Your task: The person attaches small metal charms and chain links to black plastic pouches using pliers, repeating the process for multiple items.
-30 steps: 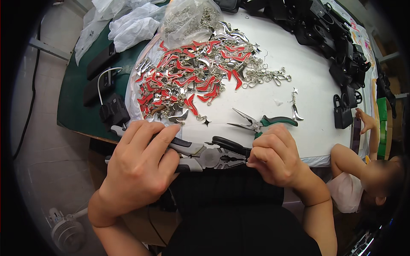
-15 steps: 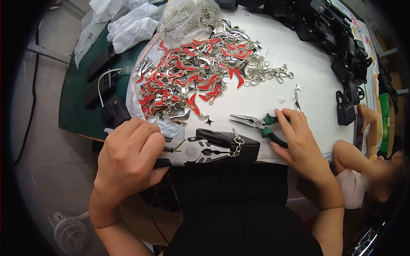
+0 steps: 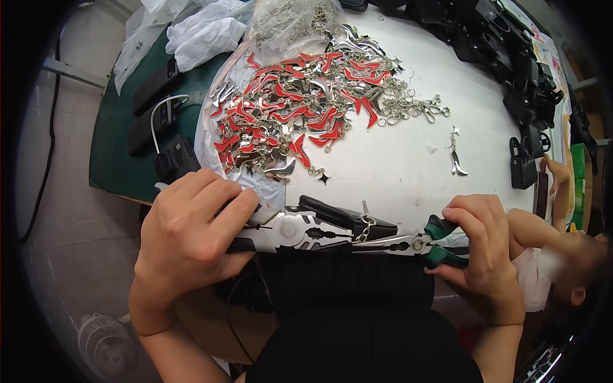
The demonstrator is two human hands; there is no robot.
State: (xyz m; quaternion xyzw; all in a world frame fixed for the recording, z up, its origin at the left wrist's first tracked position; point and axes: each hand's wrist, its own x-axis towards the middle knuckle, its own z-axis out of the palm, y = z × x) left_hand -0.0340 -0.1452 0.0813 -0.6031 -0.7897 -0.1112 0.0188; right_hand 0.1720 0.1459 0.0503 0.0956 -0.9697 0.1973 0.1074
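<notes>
My left hand (image 3: pixel 195 236) is closed round the handles of large silver and grey combination pliers (image 3: pixel 294 231), whose jaws point right. At their tip hangs a short silver chain (image 3: pixel 366 228). My right hand (image 3: pixel 482 242) grips green-handled long-nose pliers (image 3: pixel 418 244). Their slim tips point left and meet the chain's lower end beside the other pliers' jaws. Whether either jaw is clamped on a link, I cannot tell. Just behind the tools, at the table's near edge, lies a small black case (image 3: pixel 381 225) with a strap loop, partly hidden by them.
Red and silver high-heel-shaped charms (image 3: pixel 287 115) on chains lie heaped on the white table (image 3: pixel 421 175), below a clear bag (image 3: pixel 287 29). One charm (image 3: pixel 455 153) lies apart. Black cases (image 3: pixel 485 51) line the far right. Another person (image 3: pixel 536 242) sits at the right. Black devices (image 3: pixel 150 131) rest left.
My right hand has brought the long-nose pliers down and toward me, from above the table to the chain, and their handles are closer together. My left hand stays nearly in place.
</notes>
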